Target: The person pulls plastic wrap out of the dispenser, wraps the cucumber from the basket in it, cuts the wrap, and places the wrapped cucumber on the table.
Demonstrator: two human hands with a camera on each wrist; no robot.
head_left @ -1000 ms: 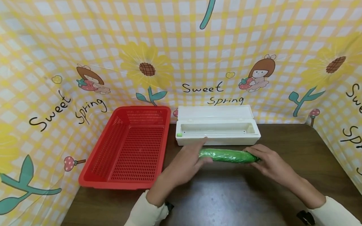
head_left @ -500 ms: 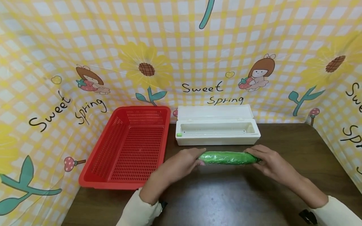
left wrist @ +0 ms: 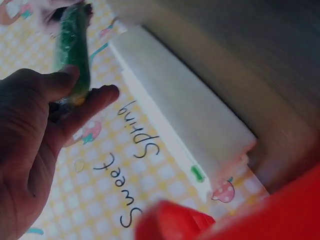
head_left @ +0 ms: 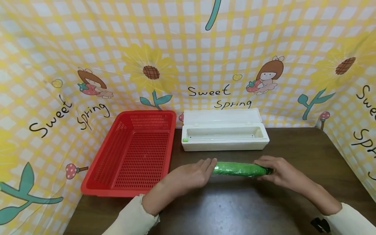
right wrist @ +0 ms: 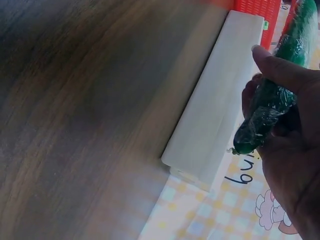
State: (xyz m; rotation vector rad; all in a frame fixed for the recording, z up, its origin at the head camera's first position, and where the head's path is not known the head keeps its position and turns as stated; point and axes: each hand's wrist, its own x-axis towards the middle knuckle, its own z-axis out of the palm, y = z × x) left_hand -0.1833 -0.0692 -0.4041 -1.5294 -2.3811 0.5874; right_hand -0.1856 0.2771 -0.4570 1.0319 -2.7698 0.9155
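Observation:
A green cucumber (head_left: 239,169) in shiny clear film is held level above the table, in front of the long white box. My right hand (head_left: 279,169) grips its dark right end; in the right wrist view the thumb (right wrist: 280,67) lies across the film with fingers curled behind. At the other end is my left hand (head_left: 191,174). The left wrist view shows the left thumb (left wrist: 62,82) on the cucumber (left wrist: 74,42) and a finger reaching past its tip, so the end sits between them. Part of that end is hidden by the hand in the head view.
Behind the cucumber stands the white box (head_left: 226,146), its lid (head_left: 221,117) raised and a small green tab (head_left: 185,140) at its front left. To the left is a red perforated basket (head_left: 171,156) with nothing in it. A patterned cloth (head_left: 205,65) hangs behind the brown table (head_left: 305,147).
The cucumber has come slightly lower and nearer to me. My left hand has shifted and turned about its left end, fingers now upward; my right hand keeps its grip.

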